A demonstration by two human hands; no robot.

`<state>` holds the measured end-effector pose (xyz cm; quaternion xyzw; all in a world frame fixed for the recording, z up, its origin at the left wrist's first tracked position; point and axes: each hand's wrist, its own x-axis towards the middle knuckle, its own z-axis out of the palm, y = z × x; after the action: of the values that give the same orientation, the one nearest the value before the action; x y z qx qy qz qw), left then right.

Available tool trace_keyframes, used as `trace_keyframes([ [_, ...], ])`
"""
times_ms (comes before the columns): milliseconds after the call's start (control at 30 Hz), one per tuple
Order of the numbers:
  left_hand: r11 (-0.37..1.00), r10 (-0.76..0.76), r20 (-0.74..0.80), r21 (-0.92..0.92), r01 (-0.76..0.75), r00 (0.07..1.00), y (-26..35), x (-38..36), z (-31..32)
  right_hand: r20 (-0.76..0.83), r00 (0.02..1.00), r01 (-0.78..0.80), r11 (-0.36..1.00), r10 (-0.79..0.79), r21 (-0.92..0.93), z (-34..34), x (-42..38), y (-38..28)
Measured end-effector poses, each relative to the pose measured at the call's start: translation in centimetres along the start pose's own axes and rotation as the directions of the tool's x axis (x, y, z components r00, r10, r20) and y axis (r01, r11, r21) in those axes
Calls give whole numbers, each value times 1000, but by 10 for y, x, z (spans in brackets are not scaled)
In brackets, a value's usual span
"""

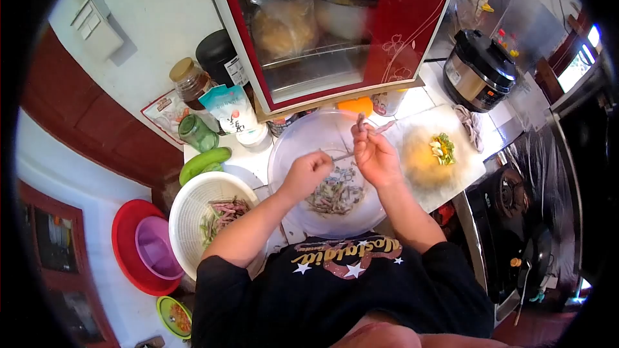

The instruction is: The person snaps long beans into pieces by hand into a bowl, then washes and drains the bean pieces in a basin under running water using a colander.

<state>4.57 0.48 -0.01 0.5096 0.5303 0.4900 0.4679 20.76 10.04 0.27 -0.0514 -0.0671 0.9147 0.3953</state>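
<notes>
My right hand is raised over the far right side of a large clear plastic basin, its fingers pinching a purplish bean pod. Another pale pink piece sticks out to the right of the fingertips. My left hand is above the basin's middle with its fingers pinched together; a thin dark strip shows by its fingertips, but I cannot make out what they hold. Below both hands, a loose heap of grey-purple and greenish bean scraps lies in the basin. Left of the basin, a white colander holds purple and green bean pods.
A cutting board with chopped green and pale pieces lies right. Behind stand a red cabinet, a pressure cooker, jars and a seasoning pouch. Green gourds lie left. A red basin is lower left.
</notes>
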Motion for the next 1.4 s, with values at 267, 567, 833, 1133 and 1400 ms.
trace_keyframes([
  [267,933,-232,52,295,207,971,20,26,-35,99,995,93,726,-35,-682,18,-8,-20],
  [567,985,-151,411,140,101,899,41,28,-1,-4,992,-70,514,128,-855,10,0,-25],
  [833,946,-206,349,-168,277,914,19,13,1,70,996,-14,839,62,-544,2,13,-34],
  [1133,905,-171,80,-380,189,982,6,19,-18,135,974,222,633,-183,-742,6,-1,-17],
  [1400,901,-169,-139,-422,95,976,11,31,-54,115,979,198,669,-167,-716,16,-7,-32],
])
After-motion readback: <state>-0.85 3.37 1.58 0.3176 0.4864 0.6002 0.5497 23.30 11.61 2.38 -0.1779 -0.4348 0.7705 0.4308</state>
